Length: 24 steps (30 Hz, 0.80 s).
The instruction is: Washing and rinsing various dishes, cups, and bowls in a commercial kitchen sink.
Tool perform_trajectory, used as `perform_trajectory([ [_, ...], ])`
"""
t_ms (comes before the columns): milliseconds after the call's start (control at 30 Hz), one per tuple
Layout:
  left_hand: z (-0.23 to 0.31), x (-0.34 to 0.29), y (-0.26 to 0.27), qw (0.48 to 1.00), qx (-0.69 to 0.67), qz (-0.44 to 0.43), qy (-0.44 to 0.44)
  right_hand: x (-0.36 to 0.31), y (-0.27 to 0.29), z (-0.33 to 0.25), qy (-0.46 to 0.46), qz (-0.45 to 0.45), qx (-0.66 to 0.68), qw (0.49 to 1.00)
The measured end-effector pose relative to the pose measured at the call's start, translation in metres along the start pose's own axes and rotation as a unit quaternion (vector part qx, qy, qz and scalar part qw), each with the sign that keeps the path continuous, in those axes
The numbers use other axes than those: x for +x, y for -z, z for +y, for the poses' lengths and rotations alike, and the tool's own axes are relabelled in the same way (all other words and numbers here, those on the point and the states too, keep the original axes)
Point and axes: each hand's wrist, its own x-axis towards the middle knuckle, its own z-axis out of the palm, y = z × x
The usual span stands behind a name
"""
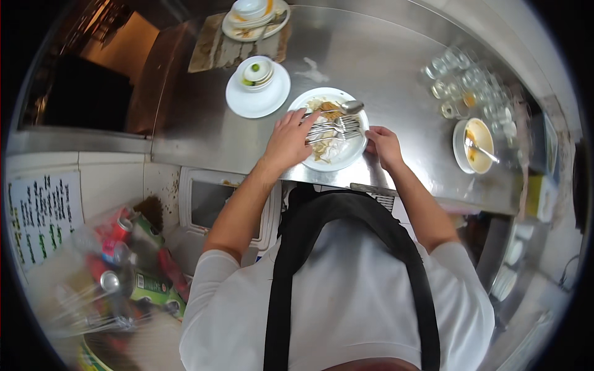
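A white plate (343,159) with food scraps and crumpled white napkin lies on the steel counter in front of me. Several forks (346,128) and a spoon (351,107) rest across it, their heads toward the right. My left hand (291,137) reaches over the plate's left side, its fingers closed about the fork handles, which it partly hides. At the right rim, my right hand (383,146) pinches the plate's edge. Just behind to the left stands a small stack of bowls (257,73) on another white plate (240,104).
Dirty dishes (255,25) sit on a stained board (207,52) at the back left. Many glasses (473,86) crowd the right side, near a bowl with a spoon (479,145). Below left are an open bin (185,204) and a bag of cans (133,266).
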Motion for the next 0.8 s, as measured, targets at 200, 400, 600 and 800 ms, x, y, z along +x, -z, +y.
perform_trajectory([
  [200,0.005,0.035,-0.019,0.988,0.089,-0.127,0.016,-0.025,0.042,0.011,0.049,0.059,0.01,0.997],
  [400,0.006,0.041,-0.021,0.984,0.081,-0.143,0.065,-0.047,0.065,0.03,0.016,0.083,0.034,0.996],
  [600,0.026,0.043,-0.003,0.989,0.036,-0.13,0.055,-0.035,0.012,0.035,-0.067,-0.079,0.065,0.992],
  [800,0.025,0.023,0.022,0.955,-0.179,-0.15,0.184,-0.025,-0.02,0.028,-0.068,-0.035,-0.076,0.994],
])
